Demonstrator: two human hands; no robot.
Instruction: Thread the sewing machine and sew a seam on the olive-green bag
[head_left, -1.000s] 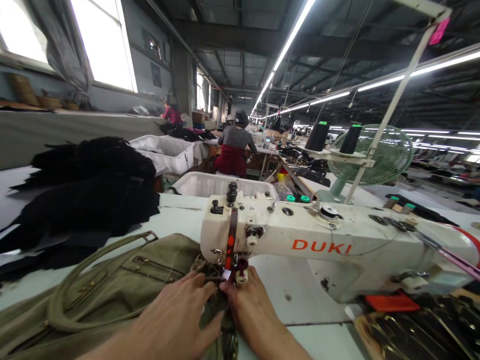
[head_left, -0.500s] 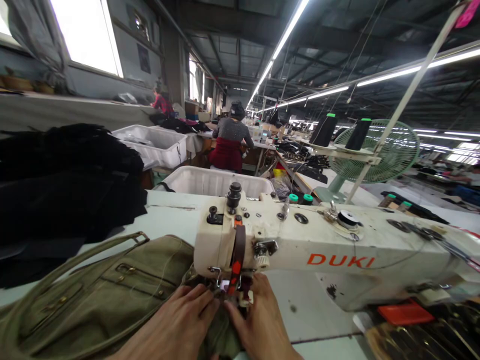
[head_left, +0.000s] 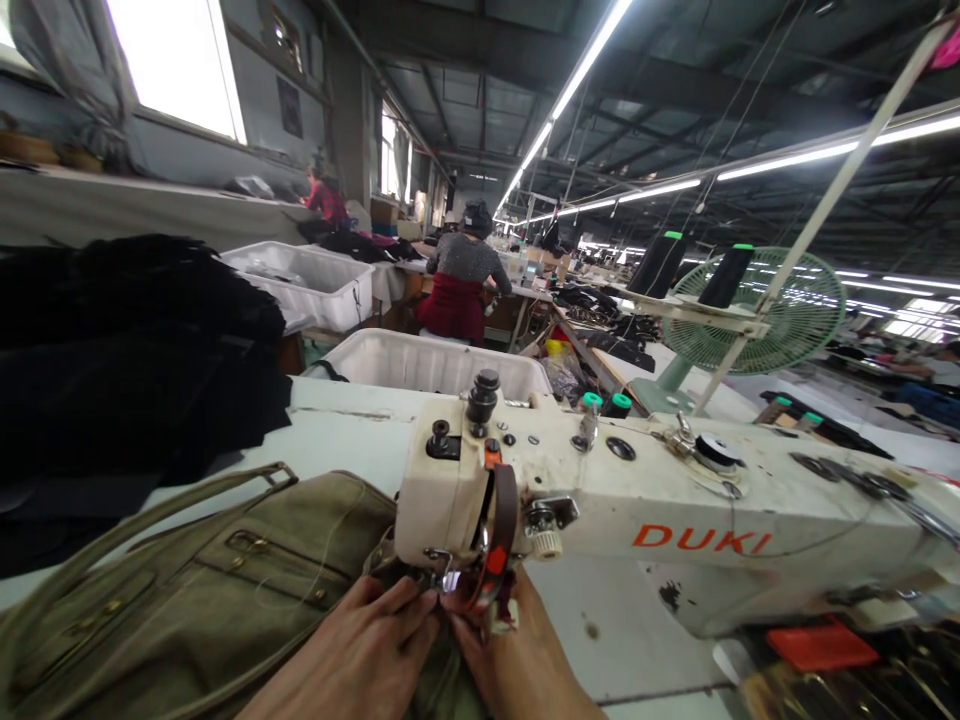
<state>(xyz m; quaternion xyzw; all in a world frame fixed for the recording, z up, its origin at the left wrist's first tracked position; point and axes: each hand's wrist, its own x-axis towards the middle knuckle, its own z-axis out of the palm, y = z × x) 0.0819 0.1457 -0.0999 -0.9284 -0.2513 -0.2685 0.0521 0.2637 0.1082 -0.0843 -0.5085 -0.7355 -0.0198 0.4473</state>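
A: Hands?
B: Bottom centre. Left hand (head_left: 367,650) flat, fingers extended, pressing the bag (head_left: 202,580). Right hand (head_left: 517,665) also pressing it, grip unclear, partly hidden by the machine (head_left: 600,500).
A: Bag?
B: Lower left, edge under the needle.
A: Behind?
B: Black fabric (head_left: 127,350) left, bin (head_left: 427,362) centre, fan (head_left: 765,310) right.

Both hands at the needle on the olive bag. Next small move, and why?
Probably ease the olive bag a little further under the needle, guiding it with both hands. The left hand and right hand lie flat on the fabric with fingertips meeting just below the head of the sewing machine, and most of the bag lies off to the left.
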